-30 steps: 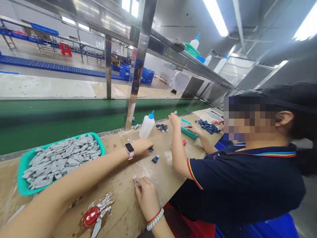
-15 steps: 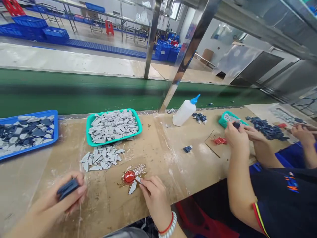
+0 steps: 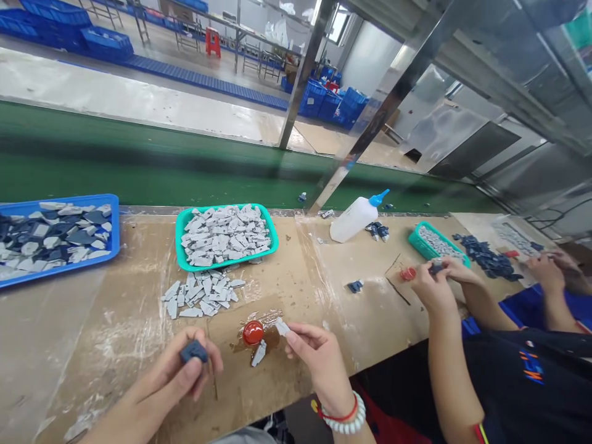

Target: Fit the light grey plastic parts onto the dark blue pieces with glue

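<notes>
My left hand (image 3: 182,370) is closed around a dark blue plastic part (image 3: 193,352), holding it above the bench. Between the thumb and fingers of my right hand (image 3: 319,354) is a small light grey plastic piece (image 3: 282,327). Left of that piece, on a wet glossy patch of the bench, sits a small round red cap (image 3: 253,333). Another grey piece (image 3: 259,353) lies against the cap's lower right side. Farther back, a loose pile of grey pieces (image 3: 203,295) spreads in front of a green basket (image 3: 272,243) heaped with more of them.
A blue tray (image 3: 115,228) of mixed dark and grey parts stands at left. Right of the green basket is a white bottle (image 3: 352,220) with a blue nozzle, near a slanted metal post (image 3: 345,166). A co-worker's hands (image 3: 435,283) hold a dark part at right.
My left hand has moved right with the dark part, which has turned. The grey piece in my right hand has been lifted away from the cap. The camera view has shifted somewhat.
</notes>
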A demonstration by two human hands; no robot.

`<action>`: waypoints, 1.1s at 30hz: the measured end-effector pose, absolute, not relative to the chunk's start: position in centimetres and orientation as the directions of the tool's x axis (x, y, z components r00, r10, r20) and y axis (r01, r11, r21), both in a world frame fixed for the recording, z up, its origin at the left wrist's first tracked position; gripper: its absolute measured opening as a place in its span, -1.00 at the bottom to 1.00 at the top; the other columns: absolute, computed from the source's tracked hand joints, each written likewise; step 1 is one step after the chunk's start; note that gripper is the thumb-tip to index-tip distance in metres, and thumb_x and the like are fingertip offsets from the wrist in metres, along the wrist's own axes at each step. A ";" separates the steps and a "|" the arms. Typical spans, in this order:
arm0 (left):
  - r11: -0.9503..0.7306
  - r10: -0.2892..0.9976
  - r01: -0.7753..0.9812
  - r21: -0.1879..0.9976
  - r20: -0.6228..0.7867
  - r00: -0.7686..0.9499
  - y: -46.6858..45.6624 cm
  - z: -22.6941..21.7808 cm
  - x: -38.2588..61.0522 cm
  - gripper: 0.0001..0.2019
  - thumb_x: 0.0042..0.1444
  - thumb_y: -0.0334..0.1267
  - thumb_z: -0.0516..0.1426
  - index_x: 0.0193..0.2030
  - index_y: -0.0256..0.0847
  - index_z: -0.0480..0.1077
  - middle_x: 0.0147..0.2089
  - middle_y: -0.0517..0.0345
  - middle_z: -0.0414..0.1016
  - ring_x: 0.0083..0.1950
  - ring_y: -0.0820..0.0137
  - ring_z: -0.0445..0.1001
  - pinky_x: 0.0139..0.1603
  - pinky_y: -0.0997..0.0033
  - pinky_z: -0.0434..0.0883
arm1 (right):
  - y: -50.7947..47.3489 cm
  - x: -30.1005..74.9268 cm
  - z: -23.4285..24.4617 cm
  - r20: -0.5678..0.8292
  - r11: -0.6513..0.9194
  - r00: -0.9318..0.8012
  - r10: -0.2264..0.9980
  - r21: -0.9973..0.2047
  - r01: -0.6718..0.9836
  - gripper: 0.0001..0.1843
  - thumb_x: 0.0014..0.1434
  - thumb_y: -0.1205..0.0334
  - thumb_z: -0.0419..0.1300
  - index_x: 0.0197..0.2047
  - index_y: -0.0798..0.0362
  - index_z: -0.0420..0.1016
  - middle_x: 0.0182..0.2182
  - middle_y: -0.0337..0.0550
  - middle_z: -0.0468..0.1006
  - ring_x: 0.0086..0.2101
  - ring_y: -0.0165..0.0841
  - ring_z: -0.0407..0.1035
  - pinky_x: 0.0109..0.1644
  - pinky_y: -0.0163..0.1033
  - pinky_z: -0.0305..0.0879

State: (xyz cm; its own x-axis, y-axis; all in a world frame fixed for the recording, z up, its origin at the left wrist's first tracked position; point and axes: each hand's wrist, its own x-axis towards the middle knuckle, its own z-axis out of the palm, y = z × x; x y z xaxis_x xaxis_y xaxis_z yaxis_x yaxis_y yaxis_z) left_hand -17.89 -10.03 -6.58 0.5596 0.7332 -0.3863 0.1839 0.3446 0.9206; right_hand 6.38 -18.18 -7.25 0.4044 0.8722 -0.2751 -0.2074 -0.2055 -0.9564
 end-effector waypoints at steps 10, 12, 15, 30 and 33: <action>0.214 0.661 0.109 0.971 -0.226 0.716 -9.7 -2.9 -12.6 -0.65 0.21 0.10 0.10 0.01 -0.02 0.27 -0.12 0.19 0.31 -0.11 0.31 0.32 -0.10 0.39 0.28 | -16.6 3.0 -2.4 0.263 0.212 0.319 0.911 -0.959 0.187 -0.74 0.09 0.42 0.33 -0.20 -0.13 0.67 -0.31 -0.16 0.61 -0.30 -0.36 0.55 -0.28 -0.34 0.54; 0.179 0.688 0.125 0.976 -0.216 0.693 -9.9 -2.7 -12.7 -0.66 0.21 0.07 0.11 0.02 -0.01 0.28 -0.10 0.20 0.33 -0.10 0.32 0.34 -0.12 0.41 0.29 | -16.5 2.5 -2.1 0.352 0.272 0.270 0.896 -0.917 0.292 -0.69 0.10 0.46 0.32 -0.15 -0.14 0.66 -0.30 -0.16 0.61 -0.30 -0.36 0.55 -0.24 -0.34 0.54; 0.068 0.735 0.174 0.982 -0.167 0.657 -10.3 -2.3 -12.9 -0.76 0.28 0.01 0.05 -0.01 0.00 0.31 -0.09 0.22 0.39 -0.04 0.32 0.37 -0.07 0.43 0.28 | -16.5 2.0 -2.2 0.409 0.316 0.216 0.887 -0.876 0.364 -0.68 0.14 0.46 0.28 -0.13 -0.14 0.64 -0.31 -0.15 0.60 -0.32 -0.36 0.54 -0.24 -0.33 0.53; 0.333 0.844 0.145 0.932 -0.363 0.394 -13.6 -5.2 -13.6 -0.77 0.24 -0.05 -0.06 -0.13 -0.09 0.27 -0.34 0.25 0.34 -0.33 0.35 0.31 -0.29 0.41 0.25 | -18.2 -1.0 -3.6 0.441 0.396 -0.094 0.892 -0.667 0.632 -0.73 0.29 0.38 0.07 -0.29 0.12 0.60 -0.45 -0.06 0.52 -0.46 -0.36 0.43 -0.41 -0.33 0.40; 0.398 0.849 0.138 0.907 -0.421 0.318 -14.3 -5.1 -16.4 -0.69 0.18 0.02 -0.02 -0.12 -0.12 0.34 -0.43 0.26 0.32 -0.41 0.38 0.28 -0.41 0.46 0.22 | -17.2 -0.9 -3.0 0.407 0.474 -0.245 0.880 -0.724 0.501 -0.77 0.30 0.29 0.11 -0.28 0.07 0.61 -0.38 -0.09 0.56 -0.40 -0.37 0.46 -0.33 -0.33 0.43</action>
